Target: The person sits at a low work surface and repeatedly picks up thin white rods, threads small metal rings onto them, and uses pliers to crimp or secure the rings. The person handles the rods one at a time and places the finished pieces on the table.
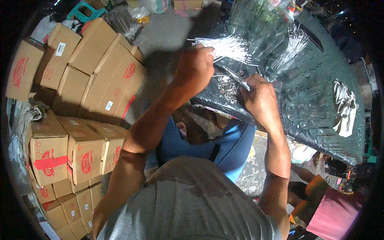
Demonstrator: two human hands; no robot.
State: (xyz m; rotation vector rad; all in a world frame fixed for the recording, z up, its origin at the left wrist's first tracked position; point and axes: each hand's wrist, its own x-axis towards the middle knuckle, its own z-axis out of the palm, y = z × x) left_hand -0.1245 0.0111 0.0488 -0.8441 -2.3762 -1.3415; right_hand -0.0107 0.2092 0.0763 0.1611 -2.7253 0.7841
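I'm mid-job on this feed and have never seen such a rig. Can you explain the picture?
There's no machine here: these are a person's bare hands, seen from a fisheye camera worn on the head, looking down, so edges bend. The right hand grips a metal plier-like tool. The left hand is at a bundle of thin white rods; its exact grip is hidden. Small metal pieces and a white cloth item lie on the dark, plastic-covered surface. Cardboard boxes stand left.
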